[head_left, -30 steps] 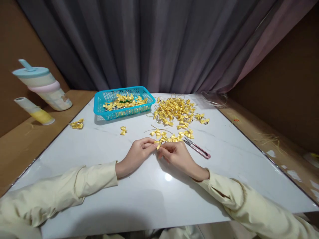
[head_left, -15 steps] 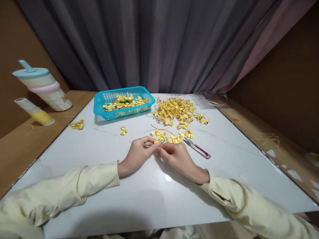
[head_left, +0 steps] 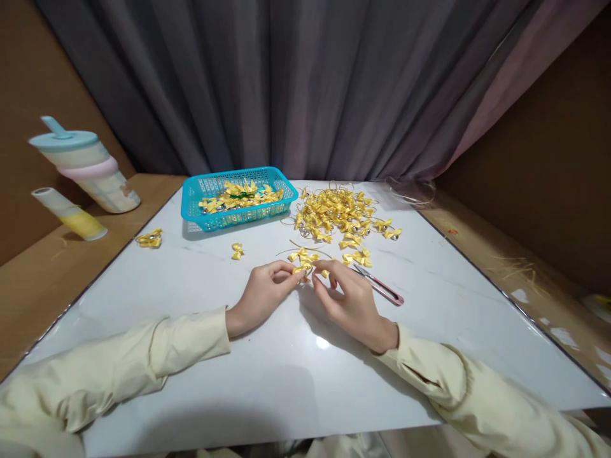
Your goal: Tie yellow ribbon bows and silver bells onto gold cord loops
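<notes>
My left hand [head_left: 260,296] rests on the white table [head_left: 200,356] with its fingers pinched on a small yellow ribbon bow [head_left: 301,270]. My right hand [head_left: 346,299] is just to the right of it, fingers curled near a few more yellow bows [head_left: 324,273]; whether it holds one I cannot make out. A big heap of yellow bows with gold cord and small bells [head_left: 337,213] lies beyond the hands. Pink-handled thread snips [head_left: 382,289] lie right beside my right hand.
A turquoise plastic basket [head_left: 191,203] with several bows stands at the back left of the table. Single bows [head_left: 236,250] and another bow [head_left: 149,239] lie loose on the left. A tumbler with a straw [head_left: 88,165] and a roll [head_left: 69,214] sit on the brown ledge.
My right hand has let go of the shared bow and shifted slightly right and forward, fingers loosened. The left hand keeps its pinch on the bow.
</notes>
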A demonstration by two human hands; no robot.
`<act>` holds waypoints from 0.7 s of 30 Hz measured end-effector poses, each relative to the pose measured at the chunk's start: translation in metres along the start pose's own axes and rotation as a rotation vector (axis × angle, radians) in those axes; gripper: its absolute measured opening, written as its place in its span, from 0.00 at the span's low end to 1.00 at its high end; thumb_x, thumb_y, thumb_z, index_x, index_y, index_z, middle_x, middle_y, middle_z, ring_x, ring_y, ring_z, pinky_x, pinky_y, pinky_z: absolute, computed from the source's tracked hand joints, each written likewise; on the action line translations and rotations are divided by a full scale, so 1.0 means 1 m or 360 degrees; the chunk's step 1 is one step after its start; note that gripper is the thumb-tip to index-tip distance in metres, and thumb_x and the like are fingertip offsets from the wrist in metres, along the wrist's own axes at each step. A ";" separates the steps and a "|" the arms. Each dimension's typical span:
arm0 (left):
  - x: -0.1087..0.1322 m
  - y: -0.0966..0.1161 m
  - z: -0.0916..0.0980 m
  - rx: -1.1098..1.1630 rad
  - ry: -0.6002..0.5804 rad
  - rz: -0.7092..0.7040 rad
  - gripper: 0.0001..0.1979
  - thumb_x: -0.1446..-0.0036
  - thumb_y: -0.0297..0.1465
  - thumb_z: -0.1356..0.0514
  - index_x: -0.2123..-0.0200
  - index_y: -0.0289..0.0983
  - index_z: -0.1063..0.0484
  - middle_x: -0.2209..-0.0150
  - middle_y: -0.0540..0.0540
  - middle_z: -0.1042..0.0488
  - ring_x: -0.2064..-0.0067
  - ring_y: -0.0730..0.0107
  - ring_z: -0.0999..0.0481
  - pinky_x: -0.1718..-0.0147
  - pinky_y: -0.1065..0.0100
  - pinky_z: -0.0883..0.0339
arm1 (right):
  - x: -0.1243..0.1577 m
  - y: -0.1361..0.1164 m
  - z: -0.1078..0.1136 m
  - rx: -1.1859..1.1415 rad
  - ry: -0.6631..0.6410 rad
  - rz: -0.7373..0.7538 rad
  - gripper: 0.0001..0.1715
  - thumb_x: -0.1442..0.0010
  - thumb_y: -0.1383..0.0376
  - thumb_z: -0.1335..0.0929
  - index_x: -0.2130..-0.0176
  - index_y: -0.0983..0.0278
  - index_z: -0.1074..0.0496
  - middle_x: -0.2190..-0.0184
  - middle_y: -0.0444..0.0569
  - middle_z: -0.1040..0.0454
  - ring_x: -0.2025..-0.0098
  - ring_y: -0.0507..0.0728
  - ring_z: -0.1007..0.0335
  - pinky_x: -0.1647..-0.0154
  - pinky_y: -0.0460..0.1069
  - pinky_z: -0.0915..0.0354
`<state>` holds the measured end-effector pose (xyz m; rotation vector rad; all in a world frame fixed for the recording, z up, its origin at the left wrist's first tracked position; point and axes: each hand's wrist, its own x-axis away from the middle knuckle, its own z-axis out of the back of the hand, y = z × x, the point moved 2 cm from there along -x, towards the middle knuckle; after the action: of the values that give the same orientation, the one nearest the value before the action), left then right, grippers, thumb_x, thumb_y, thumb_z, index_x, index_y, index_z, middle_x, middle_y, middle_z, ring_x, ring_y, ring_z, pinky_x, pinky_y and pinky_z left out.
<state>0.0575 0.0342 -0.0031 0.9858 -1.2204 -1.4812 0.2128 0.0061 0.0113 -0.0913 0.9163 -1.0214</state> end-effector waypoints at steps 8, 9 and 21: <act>0.003 0.000 0.001 -0.0192 0.0031 -0.0177 0.09 0.48 0.35 0.40 0.70 0.35 0.28 0.68 0.46 0.23 0.67 0.67 0.25 0.65 0.70 0.33 | -0.004 0.002 -0.004 -0.0009 -0.0285 -0.0157 0.06 0.44 0.64 0.36 0.67 0.65 0.31 0.68 0.51 0.28 0.64 0.57 0.33 0.65 0.49 0.38; 0.003 0.000 0.001 -0.0225 0.0026 -0.0186 0.09 0.48 0.35 0.40 0.69 0.35 0.28 0.68 0.46 0.23 0.66 0.67 0.25 0.65 0.69 0.33 | -0.004 0.003 -0.005 -0.0024 -0.0297 -0.0155 0.06 0.44 0.65 0.36 0.67 0.65 0.31 0.67 0.51 0.28 0.63 0.57 0.32 0.64 0.49 0.38; 0.002 0.000 0.000 -0.0431 -0.0004 -0.0196 0.07 0.47 0.34 0.40 0.71 0.37 0.25 0.70 0.47 0.23 0.65 0.65 0.26 0.64 0.67 0.35 | 0.000 0.003 -0.009 -0.0070 -0.0358 -0.0088 0.10 0.42 0.68 0.39 0.70 0.66 0.29 0.71 0.50 0.29 0.70 0.53 0.34 0.69 0.46 0.40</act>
<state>0.0565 0.0321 -0.0035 0.8872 -0.9431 -1.6930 0.2089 0.0107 0.0038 -0.2644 0.7345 -1.0195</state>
